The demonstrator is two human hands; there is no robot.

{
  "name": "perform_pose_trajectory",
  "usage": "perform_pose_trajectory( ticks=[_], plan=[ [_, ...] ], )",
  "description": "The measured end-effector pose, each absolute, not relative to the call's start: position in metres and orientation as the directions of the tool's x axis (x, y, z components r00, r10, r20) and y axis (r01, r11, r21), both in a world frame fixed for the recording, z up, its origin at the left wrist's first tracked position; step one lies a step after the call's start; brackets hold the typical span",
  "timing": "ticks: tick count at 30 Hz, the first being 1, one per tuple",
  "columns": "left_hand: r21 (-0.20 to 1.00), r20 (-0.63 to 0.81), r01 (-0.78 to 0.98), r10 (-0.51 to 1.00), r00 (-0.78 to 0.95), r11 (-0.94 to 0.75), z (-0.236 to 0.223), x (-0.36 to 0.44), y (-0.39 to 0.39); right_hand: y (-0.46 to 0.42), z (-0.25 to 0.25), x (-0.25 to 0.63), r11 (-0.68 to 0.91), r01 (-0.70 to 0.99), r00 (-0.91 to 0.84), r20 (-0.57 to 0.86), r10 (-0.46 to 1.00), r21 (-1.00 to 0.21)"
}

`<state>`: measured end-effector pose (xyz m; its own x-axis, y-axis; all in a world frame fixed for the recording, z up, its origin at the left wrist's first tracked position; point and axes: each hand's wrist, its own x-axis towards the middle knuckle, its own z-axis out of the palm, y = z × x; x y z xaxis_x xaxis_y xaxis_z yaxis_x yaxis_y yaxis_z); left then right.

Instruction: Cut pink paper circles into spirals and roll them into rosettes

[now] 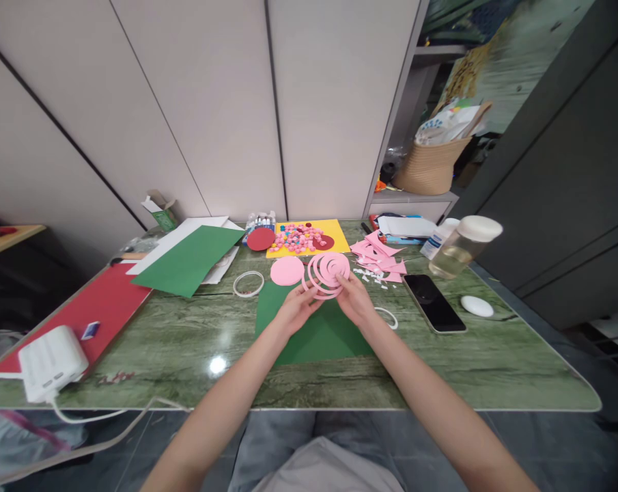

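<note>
A pink paper spiral (325, 274), cut into loose rings, is held up between both hands above a green sheet (323, 333). My left hand (299, 307) pinches its outer strip at the lower left. On the right side, my right hand (354, 298) grips the spiral near its inner coils. Just beyond my left hand lies a pink paper disc (287, 270). Behind the spiral, a yellow sheet (342, 232) carries many small pink rolled pieces (298, 238) and a dark red disc (325, 242).
Pink paper scraps (377, 256) lie right of the spiral. A phone (434, 303), a clear bottle (457, 249) and a white oval device (476, 305) stand farther right. Tape rolls (248, 284) flank the green sheet. At left are coloured sheets (190, 256) and a white power bank (52, 362) with a cable.
</note>
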<state>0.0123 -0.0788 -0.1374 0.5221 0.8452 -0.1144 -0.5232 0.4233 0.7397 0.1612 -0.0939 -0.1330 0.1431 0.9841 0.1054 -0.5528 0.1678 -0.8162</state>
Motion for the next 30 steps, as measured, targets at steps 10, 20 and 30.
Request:
perform_pose_trajectory(
  ticks=[10,20,30],
  plan=[
    [0.714,-0.056,-0.621,0.911,0.409,0.323,-0.143,0.020,-0.078,-0.093,-0.138,0.155,0.172,-0.564,0.182,0.081,0.980,-0.808],
    [0.719,-0.040,-0.643,0.939,0.342,0.265,-0.144,0.022,-0.077,-0.094,-0.143,0.148,0.127,-0.511,0.194,0.030,0.981,-0.850],
    [0.810,-0.073,-0.493,0.889,0.453,0.318,-0.148,0.011,-0.069,-0.096,-0.137,0.165,-0.156,-0.410,-0.076,-0.137,0.988,-0.899]
  ],
)
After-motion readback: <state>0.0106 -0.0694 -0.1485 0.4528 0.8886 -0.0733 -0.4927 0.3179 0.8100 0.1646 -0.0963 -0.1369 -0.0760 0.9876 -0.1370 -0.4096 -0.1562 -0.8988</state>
